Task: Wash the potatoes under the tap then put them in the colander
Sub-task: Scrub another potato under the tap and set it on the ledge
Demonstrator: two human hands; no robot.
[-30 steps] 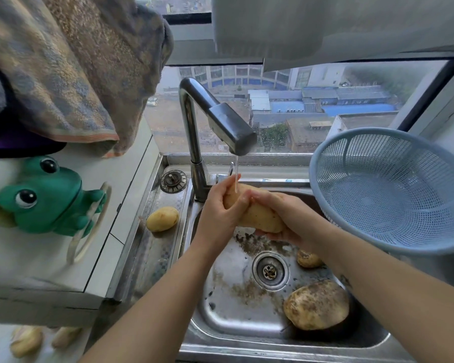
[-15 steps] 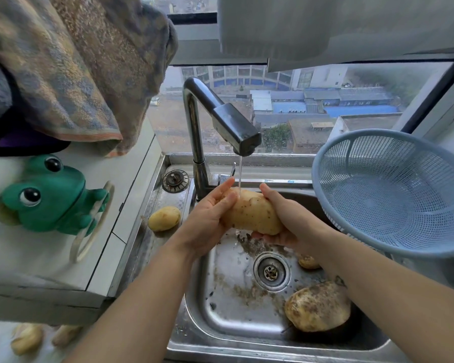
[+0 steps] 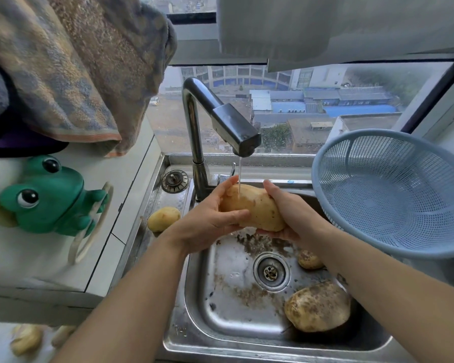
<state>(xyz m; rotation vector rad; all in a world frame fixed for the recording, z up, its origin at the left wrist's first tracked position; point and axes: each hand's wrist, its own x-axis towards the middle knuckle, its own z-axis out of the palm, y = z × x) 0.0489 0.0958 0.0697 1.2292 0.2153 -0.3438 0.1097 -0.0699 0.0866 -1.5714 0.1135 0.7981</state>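
A long pale potato (image 3: pixel 254 206) is under the thin stream from the tap (image 3: pixel 233 129), above the steel sink (image 3: pixel 220 318). My left hand (image 3: pixel 210 218) grips its left end, thumb across the front. My right hand (image 3: pixel 291 216) cups its right end from below and behind. A big dirty potato (image 3: pixel 317 306) lies in the sink's near right corner, and a small dirty one (image 3: pixel 309 259) sits right of the drain. A cleaner potato (image 3: pixel 163 218) rests on the sink ledge at left. The blue colander (image 3: pixel 393 189), tilted and holding nothing, stands at right.
Dirt is spread over the sink floor around the drain (image 3: pixel 271 271). A green frog holder (image 3: pixel 45 197) sits on the white counter at left, towels (image 3: pixel 71 66) hang above it. A sink plug (image 3: pixel 174 180) lies by the tap base. A window is behind.
My hands have turned the potato under the stream; my left thumb now lies across its front, and the potato shows cleaner skin. The view shifted slightly.
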